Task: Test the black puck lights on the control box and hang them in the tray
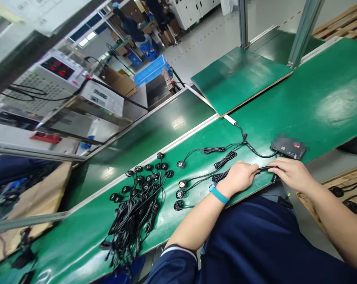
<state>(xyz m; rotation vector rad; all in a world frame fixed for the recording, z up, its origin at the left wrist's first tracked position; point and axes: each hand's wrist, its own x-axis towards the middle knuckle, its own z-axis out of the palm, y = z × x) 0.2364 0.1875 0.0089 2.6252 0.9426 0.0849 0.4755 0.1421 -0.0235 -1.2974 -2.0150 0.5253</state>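
Observation:
My left hand (241, 176), with a teal band on its wrist, is closed on one end of a black cable (264, 169) near the table's front edge. From the other side, my right hand (295, 173) pinches the same cable; whether two connectors meet there is too small to tell. Just beyond my right hand lies a flat black box (289, 148) with a lit red display and cables at its near side. Left of my hands, several round black units (180, 194) rest in a column, their leads running toward my left hand. A bundled black lead (225, 159) lies behind that hand.
A large heap of black cables (133, 221) with round heads covers the green table (86, 240) on the left. A raised green board (240, 81) and a white connector (230, 120) are at the back. Metal posts rise behind; a person (132, 27) sits far off.

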